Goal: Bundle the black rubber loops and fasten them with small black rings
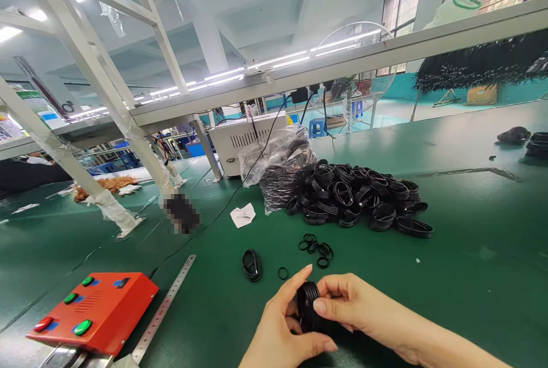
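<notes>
Between both hands is a coiled black cable (307, 305), held just above the green table near its front. My left hand (282, 328) curves around the coil from the left, thumb below and index finger along its top. My right hand (346, 302) pinches the coil's right side between thumb and fingers. Just beyond the hands lie a single black rubber band (283, 273) and a small cluster of similar bands (315, 247). Another coiled cable (251, 265) rests to their left. Parts of the held coil are hidden behind the fingers.
A large pile of coiled black cables (355, 197) sits at the back beside a clear plastic bag (282, 174). On the left are a red button box (98, 311) and a steel ruler (165, 308). A white paper scrap (242, 215) lies mid-table. A metal frame (128, 134) stands behind.
</notes>
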{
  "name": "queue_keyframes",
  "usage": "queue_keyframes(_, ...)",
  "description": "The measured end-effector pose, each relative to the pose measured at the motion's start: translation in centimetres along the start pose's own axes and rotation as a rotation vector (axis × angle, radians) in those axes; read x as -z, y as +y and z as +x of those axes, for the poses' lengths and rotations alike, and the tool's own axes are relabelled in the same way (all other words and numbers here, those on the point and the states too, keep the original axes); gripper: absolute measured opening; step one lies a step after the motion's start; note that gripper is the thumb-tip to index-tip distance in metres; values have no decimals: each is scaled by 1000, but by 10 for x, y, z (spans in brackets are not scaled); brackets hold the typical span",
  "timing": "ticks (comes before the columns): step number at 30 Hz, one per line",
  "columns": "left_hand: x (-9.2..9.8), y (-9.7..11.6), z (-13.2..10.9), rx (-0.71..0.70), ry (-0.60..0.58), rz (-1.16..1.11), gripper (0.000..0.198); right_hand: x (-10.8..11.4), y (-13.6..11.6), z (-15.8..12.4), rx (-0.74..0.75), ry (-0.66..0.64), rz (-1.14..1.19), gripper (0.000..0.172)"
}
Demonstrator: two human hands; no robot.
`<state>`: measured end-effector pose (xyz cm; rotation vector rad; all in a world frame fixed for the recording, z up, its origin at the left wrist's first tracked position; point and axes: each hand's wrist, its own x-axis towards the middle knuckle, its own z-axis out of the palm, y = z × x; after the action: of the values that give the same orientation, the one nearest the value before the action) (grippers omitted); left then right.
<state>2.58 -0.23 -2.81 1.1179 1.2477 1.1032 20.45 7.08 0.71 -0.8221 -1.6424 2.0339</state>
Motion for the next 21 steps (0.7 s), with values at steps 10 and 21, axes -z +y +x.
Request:
queue_keyframes(10,10,19,4,185,-128,-465,30,16,12,6,-29,-130,295,46)
queue_keyframes(21,10,11,-1,123,-251,-518,61,8,1,3,94,73,107,45)
